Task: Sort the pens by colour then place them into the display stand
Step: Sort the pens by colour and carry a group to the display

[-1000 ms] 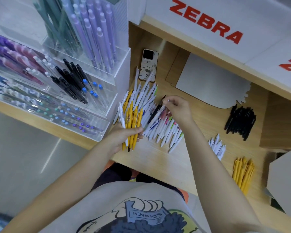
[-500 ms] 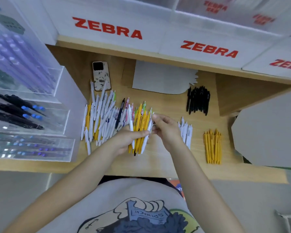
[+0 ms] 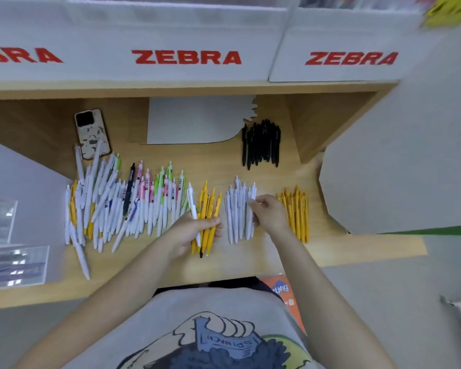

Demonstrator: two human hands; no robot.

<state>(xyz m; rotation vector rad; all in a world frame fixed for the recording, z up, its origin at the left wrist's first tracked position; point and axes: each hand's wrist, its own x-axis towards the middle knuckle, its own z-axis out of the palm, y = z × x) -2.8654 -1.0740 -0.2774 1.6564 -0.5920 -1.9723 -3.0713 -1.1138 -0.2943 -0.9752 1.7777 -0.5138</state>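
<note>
Black pens (image 3: 261, 142), white pens (image 3: 238, 211) and yellow pens (image 3: 296, 214) lie sorted on the counter (image 3: 250, 262). The left hand (image 3: 189, 233) grips a bunch; the right hand (image 3: 269, 214) pinches a white one. The big mixed pile (image 3: 117, 203) on the left remains.

On the tabletop (image 3: 250, 262) there are four groups of pens: one big mixed pile (image 3: 123, 203), one black group (image 3: 261, 142), one white group (image 3: 238, 211) and one yellow group (image 3: 296, 211). The pens in each are too many and too close to count exactly. The left hand (image 3: 189, 233) holds about five yellow pens (image 3: 210, 209) and one white pen (image 3: 192, 206). There is one phone (image 3: 92, 133) and one grey card (image 3: 194, 121). Three red "ZEBRA" labels (image 3: 186, 57) show above.
</note>
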